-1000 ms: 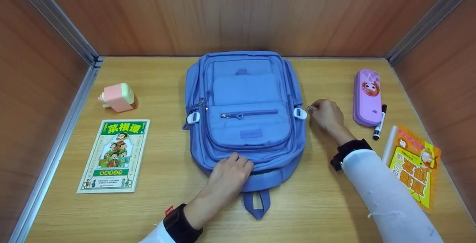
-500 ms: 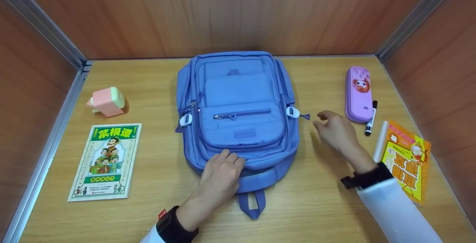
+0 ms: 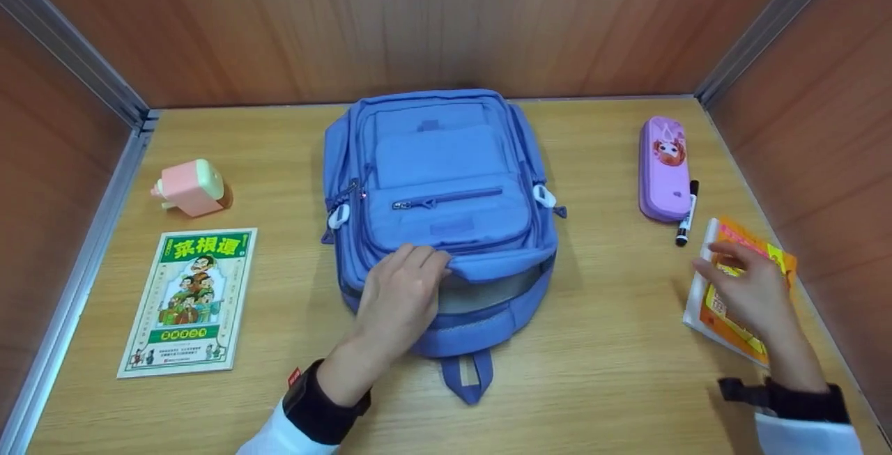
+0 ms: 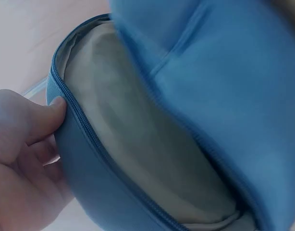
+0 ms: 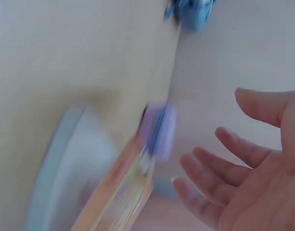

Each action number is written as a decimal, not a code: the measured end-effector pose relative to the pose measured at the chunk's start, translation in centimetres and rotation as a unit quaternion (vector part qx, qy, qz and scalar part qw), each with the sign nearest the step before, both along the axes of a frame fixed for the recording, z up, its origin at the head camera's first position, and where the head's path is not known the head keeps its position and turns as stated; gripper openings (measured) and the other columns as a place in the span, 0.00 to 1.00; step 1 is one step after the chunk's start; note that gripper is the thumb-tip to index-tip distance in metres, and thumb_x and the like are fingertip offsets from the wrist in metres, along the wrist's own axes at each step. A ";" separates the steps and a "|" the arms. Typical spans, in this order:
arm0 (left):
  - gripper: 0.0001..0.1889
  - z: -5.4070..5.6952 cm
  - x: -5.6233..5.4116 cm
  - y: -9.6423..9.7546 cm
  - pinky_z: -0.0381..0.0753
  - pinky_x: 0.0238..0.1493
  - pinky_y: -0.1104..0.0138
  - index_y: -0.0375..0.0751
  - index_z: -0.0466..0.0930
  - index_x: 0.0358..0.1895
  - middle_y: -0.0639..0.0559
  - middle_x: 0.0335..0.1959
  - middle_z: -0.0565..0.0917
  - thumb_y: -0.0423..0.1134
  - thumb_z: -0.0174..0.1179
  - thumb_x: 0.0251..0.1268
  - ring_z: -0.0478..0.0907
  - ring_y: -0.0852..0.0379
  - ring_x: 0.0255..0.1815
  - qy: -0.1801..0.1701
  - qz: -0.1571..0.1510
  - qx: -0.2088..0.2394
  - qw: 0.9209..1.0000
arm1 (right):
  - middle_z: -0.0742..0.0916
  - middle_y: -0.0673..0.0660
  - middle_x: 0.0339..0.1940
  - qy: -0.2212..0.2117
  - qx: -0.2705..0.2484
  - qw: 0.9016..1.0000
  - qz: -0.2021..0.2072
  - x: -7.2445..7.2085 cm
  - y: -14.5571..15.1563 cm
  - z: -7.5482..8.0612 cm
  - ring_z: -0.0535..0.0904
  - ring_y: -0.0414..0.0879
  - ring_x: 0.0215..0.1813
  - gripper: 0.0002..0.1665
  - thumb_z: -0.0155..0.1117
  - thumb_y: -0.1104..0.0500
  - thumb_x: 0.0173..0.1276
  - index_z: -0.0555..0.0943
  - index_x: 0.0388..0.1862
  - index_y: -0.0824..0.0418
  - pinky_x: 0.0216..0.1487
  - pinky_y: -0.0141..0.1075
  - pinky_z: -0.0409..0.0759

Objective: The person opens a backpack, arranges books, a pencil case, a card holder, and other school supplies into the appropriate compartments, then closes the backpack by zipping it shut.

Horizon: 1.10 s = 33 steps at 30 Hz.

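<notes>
A blue backpack lies flat, front side up, in the middle of the table, its main zip undone at the near end. With thumb and curled fingers, my left hand grips the zipped edge and holds the front panel raised. The grey lining shows through the gap in the left wrist view. My right hand hovers over an orange and yellow book at the right, partly covering it. Its fingers are spread and loosely bent around nothing in the blurred right wrist view.
Beyond the book lie a purple pencil case and a black-and-white marker. On the left are a green-and-white book and a pink pencil sharpener. Wooden walls enclose the back and both sides.
My right hand has let go of the zip pull beside the backpack and moved right to above the orange book. My left hand has lifted the front panel, widening the gap.
</notes>
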<state>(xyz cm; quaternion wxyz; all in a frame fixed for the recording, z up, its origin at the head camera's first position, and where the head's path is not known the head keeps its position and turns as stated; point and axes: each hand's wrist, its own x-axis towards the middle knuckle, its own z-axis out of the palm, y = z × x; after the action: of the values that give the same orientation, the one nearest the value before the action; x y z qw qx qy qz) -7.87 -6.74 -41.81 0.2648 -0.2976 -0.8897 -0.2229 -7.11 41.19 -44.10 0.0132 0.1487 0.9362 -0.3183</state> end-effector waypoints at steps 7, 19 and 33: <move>0.03 2.3 -1.0 0.3 0.86 0.30 0.65 0.35 0.88 0.41 0.46 0.35 0.88 0.30 0.70 0.67 0.84 0.51 0.33 -0.003 0.015 0.016 1.000 | 0.64 0.84 0.74 -0.108 0.058 0.983 -0.134 3.1 6.0 -2.1 0.64 0.77 0.68 0.61 0.57 0.28 0.73 0.56 0.80 0.76 0.59 0.64 0.73; 0.05 4.5 -2.4 0.6 0.88 0.29 0.65 0.34 0.88 0.42 0.46 0.36 0.88 0.29 0.71 0.65 0.87 0.49 0.35 -0.004 0.050 0.069 0.996 | 0.70 0.74 0.46 -0.307 0.079 0.934 -0.168 4.5 8.2 -3.9 0.70 0.65 0.50 0.78 0.51 0.14 0.61 0.50 0.66 0.89 0.46 0.46 0.72; 0.07 5.3 -3.1 0.5 0.89 0.33 0.64 0.34 0.88 0.42 0.46 0.36 0.88 0.26 0.71 0.62 0.87 0.49 0.35 -0.011 0.053 0.075 0.996 | 0.75 0.59 0.27 -0.247 0.037 0.947 -0.204 4.5 8.2 -4.0 0.73 0.50 0.29 0.51 0.60 0.30 0.71 0.72 0.50 0.83 0.29 0.35 0.67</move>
<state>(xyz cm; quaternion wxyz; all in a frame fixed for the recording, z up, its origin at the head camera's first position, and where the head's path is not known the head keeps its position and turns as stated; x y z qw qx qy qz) -10.95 -6.20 -36.52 0.2880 -0.2268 -0.8879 -0.2778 -2.63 49.38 -48.09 0.1730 0.4111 0.8644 -0.2323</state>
